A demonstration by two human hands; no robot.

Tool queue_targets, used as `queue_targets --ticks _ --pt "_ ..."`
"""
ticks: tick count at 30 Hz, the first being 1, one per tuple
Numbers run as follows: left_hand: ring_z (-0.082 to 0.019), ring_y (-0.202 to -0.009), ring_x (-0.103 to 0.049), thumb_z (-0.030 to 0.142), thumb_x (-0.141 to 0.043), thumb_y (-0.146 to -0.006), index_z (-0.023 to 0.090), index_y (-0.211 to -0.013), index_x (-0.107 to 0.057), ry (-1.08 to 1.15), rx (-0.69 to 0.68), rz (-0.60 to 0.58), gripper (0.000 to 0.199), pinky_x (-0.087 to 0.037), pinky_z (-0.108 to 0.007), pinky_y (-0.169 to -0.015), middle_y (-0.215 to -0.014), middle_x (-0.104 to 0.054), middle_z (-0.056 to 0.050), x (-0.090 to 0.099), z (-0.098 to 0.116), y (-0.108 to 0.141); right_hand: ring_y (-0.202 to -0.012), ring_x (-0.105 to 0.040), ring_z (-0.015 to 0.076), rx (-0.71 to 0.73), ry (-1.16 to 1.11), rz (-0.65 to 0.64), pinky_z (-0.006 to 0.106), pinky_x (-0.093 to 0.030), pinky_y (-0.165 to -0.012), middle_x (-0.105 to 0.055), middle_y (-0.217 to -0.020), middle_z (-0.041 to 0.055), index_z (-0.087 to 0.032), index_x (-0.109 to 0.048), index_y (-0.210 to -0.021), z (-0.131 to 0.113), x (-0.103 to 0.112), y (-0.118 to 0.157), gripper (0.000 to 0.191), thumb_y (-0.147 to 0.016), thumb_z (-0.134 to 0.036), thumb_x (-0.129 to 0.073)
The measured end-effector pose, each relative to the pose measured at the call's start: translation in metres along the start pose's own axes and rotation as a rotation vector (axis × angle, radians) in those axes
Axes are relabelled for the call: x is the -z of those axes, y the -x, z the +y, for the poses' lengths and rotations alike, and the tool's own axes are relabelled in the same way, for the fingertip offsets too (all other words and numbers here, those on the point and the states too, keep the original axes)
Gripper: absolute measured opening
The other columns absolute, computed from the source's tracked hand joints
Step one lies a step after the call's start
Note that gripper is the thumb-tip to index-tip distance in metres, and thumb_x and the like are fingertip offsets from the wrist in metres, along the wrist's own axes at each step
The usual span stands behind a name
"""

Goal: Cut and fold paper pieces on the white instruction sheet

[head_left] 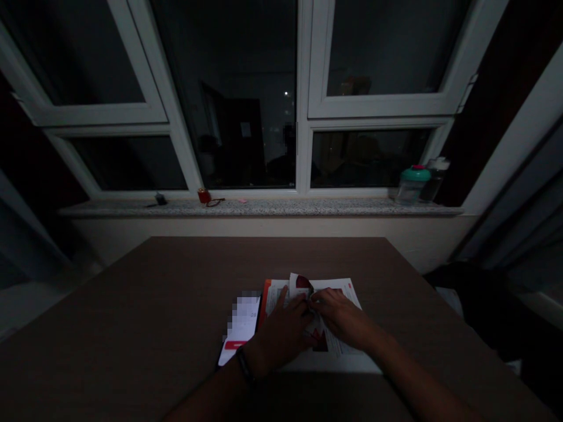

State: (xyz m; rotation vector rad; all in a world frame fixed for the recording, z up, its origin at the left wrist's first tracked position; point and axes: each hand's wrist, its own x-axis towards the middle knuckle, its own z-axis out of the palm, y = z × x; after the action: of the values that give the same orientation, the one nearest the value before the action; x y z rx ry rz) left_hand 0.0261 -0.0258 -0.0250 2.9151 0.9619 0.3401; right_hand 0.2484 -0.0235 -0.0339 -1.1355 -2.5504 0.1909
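On the table lies a printed booklet (352,350) with an orange left edge and dark red pictures. One of its pages, or a loose sheet (299,282), stands up and curls between my hands. My left hand (285,328) rests over the booklet, one finger stretched out and the others bent against the raised paper. Coming from the right, my right hand (341,313) pinches the same paper near its fold, its fingertips close to the left ones. Dim light and the hands hide the exact grip. Left of the booklet lies a lit phone (241,328), close to my left wrist.
The brown wooden table (153,310) reaches toward a window wall. A speckled stone sill (272,207) holds a small red container (204,196), a dark little bottle (160,199), a shaker with a teal lid (413,184) and a clear bottle (435,179).
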Motion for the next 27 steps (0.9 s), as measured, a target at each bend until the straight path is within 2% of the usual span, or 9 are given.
queue_targets --ticks 6,11,16,23,27 --pt "-0.026 -0.142 -0.035 0.044 -0.067 -0.092 0.024 -0.127 -0.057 0.021 -0.007 0.015 0.042 -0.011 -0.056 -0.121 -0.138 -0.055 -0.007 0.0029 0.0014 -0.0003 -0.122 -0.048 0.0242 0.018 -0.036 0.052 0.042 -0.042 -0.103 -0.056 -0.136 0.0093 -0.027 -0.046 -0.146 -0.0011 0.0052 0.0009 0.059 -0.091 -0.007 -0.045" --pt "-0.025 -0.142 -0.034 0.043 -0.068 -0.091 0.024 -0.131 -0.054 0.023 -0.033 0.035 0.046 -0.01 -0.056 -0.121 -0.143 -0.051 -0.007 0.0029 0.0011 -0.0011 -0.128 -0.046 0.0236 0.041 -0.006 0.002 0.043 -0.039 -0.107 -0.055 -0.141 0.0081 -0.026 -0.042 -0.148 0.0036 -0.0016 -0.0002 0.07 -0.084 -0.001 -0.044" --pt "-0.025 -0.142 -0.035 0.044 -0.068 -0.091 0.023 -0.124 -0.059 0.028 -0.024 0.026 0.04 -0.01 -0.054 -0.122 -0.14 -0.054 -0.006 0.0013 0.0001 -0.001 -0.13 -0.046 0.0221 0.024 -0.01 -0.049 0.042 -0.036 -0.109 -0.056 -0.141 0.007 -0.025 -0.043 -0.148 0.0065 -0.0035 -0.0005 0.075 -0.078 0.003 -0.041" --pt "-0.026 -0.138 -0.041 0.05 -0.065 -0.092 0.025 -0.127 -0.058 -0.014 -0.013 0.044 0.044 -0.013 -0.055 -0.12 -0.139 -0.055 -0.007 -0.0005 -0.0007 0.0006 -0.127 -0.048 0.0239 -0.001 0.014 -0.06 0.043 -0.035 -0.108 -0.059 -0.134 0.009 -0.024 -0.049 -0.144 0.0056 -0.004 0.0021 0.065 -0.083 0.0 -0.042" --pt "-0.026 -0.139 -0.039 0.047 -0.067 -0.092 0.026 -0.122 -0.059 0.003 -0.011 0.023 0.038 -0.014 -0.055 -0.12 -0.139 -0.055 -0.005 0.0025 0.0004 -0.0001 -0.125 -0.048 0.0248 -0.008 0.029 -0.057 0.043 -0.035 -0.107 -0.057 -0.134 0.01 -0.025 -0.052 -0.141 0.004 -0.0022 0.0032 0.062 -0.085 -0.001 -0.043"
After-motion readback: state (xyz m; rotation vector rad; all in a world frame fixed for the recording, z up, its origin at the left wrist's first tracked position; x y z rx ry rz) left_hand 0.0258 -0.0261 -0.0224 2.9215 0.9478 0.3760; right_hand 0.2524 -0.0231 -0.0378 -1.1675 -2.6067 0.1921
